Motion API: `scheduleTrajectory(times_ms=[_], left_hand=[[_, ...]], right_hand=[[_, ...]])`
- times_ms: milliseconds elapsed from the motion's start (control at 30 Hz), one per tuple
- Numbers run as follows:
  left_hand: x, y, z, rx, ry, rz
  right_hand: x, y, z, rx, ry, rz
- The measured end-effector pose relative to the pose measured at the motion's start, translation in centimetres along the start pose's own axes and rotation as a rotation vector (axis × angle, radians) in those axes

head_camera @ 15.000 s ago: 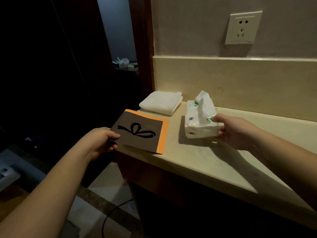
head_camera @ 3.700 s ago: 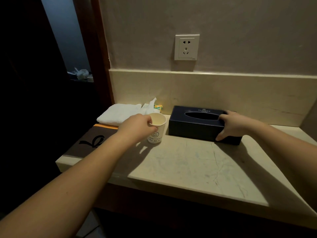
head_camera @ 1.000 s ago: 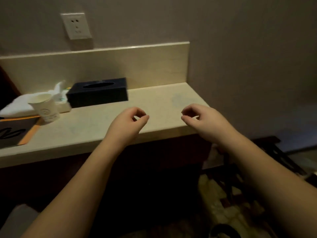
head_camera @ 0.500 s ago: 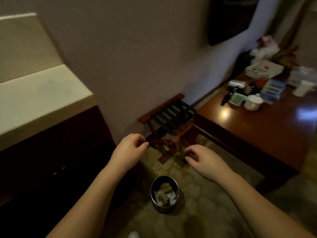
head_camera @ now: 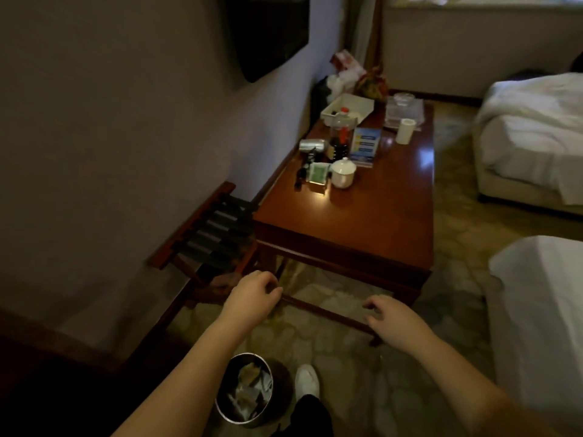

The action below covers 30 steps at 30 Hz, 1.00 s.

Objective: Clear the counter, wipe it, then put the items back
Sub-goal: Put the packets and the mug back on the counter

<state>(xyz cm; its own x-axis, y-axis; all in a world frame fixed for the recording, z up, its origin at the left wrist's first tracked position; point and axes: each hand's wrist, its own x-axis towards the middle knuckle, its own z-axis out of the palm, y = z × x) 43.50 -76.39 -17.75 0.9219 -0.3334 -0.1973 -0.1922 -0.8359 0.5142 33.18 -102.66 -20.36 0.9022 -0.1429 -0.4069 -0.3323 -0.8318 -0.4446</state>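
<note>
Both arms reach forward over the patterned floor (head_camera: 331, 335), and neither hand holds anything. The left hand (head_camera: 252, 299) hangs in the air with its fingers loosely curled, thumb close to the forefinger, in front of a folding luggage rack (head_camera: 209, 239) that stands against the wall. The right hand (head_camera: 392, 315) is likewise relaxed and bare, fingers bent downward, above the lower rail of a red-brown wooden counter (head_camera: 347, 222). The stone counter named in the task does not appear in this view, so where it lies cannot be told. The wooden counter's near half is bare and glossy; toward its far end, along the wall edge, stand a white lidded cup (head_camera: 343, 173), a small green card (head_camera: 318, 173), a silver hair dryer (head_camera: 312, 146), a blue and white box (head_camera: 366, 146), a white tray (head_camera: 347, 108) and a paper cup (head_camera: 403, 130) near the far right edge. On the floor beneath the left forearm sits a round metal waste bin (head_camera: 247, 389) with crumpled paper in it, and just to its right a white shoe (head_camera: 306, 380). White bedding (head_camera: 533, 127) fills the right side.
</note>
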Motion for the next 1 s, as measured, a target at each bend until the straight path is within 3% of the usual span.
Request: scheduleTrajectory(times_ms=[433,733,1000], left_hand=[[24.2,3.8,1.4,-0.003,-0.128,0.02],[37.7,6.3,-0.2,0.128,-0.109,0.052],[46.5,8.8,0.3,0.341,-0.067,0.071]], right_hand=[[18.5,3.8,-9.0,0.119,0.01,0.149],[28.9,3.5,-14.1,0.284,0.009,0.276],[37.7,4.9,-14.9,0.486,-0.041,0.268]])
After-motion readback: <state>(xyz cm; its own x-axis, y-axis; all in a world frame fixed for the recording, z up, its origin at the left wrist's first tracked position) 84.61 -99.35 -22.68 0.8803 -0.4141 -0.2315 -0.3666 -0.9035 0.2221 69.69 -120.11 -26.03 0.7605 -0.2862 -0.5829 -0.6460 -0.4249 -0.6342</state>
